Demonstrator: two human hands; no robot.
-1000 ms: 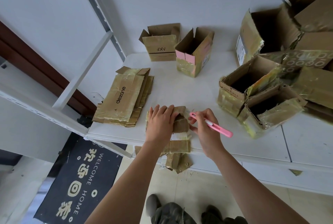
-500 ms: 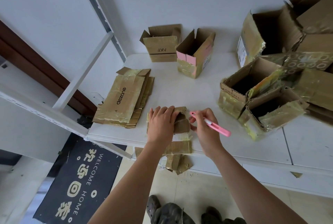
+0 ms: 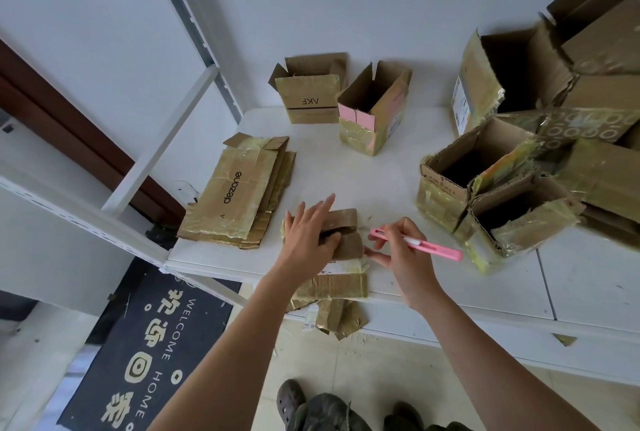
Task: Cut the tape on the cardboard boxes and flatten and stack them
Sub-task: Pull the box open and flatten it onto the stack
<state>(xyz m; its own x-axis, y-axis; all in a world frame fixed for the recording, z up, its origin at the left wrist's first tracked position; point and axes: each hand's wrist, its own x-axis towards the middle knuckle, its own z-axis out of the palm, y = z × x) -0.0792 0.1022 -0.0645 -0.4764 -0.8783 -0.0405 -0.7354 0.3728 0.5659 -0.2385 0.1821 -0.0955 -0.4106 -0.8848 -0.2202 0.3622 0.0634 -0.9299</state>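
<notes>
Box under flat left hand; right hand grips pink cutter beside it.

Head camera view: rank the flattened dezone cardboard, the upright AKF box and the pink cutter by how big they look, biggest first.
1. Flattened dezone cardboard, clearly largest.
2. AKF box, though it stands farther back, so its true size against the dezone sheet is unsure.
3. Pink cutter in the right hand, smallest, despite being nearest the camera.

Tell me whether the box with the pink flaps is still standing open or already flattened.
Standing open. The pink-flapped box sits upright on the white table, flaps raised, its dark inside visible.
</notes>
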